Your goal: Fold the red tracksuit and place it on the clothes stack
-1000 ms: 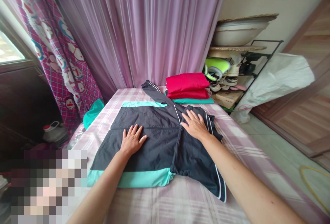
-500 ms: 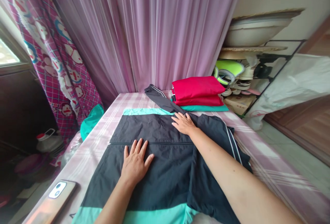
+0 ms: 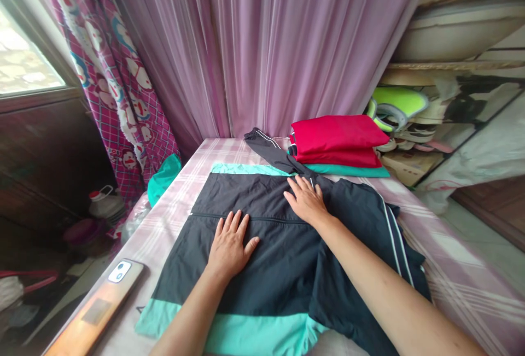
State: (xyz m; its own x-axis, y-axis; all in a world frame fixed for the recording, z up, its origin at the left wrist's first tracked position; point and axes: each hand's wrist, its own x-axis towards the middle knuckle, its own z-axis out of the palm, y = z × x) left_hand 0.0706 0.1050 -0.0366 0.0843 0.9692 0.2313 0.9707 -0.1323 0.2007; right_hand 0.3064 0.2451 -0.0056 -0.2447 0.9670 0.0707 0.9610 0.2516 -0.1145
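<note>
A dark zip-up jacket [image 3: 270,268] with turquoise side panels and white-striped sleeves lies spread on the table, its zip running left to right. My left hand [image 3: 232,244] rests flat on the fabric around the zip line, fingers apart. Farther up and to the right, my right hand [image 3: 307,200] lies with stretched fingers near the base of the far sleeve [image 3: 268,147], which points away toward the curtain. The near sleeve side is partly hidden under my right forearm.
Folded red clothing [image 3: 338,140] sits on a folded turquoise garment [image 3: 348,170] at the table's back. A phone [image 3: 96,309] lies at the left edge of the checked tablecloth [image 3: 463,285]. A shoe rack [image 3: 414,137] stands right; a purple curtain [image 3: 262,44] hangs behind.
The camera view has turned slightly left, so everything appears shifted to the right. Both hands stay flat on the jacket in nearly the same places.
</note>
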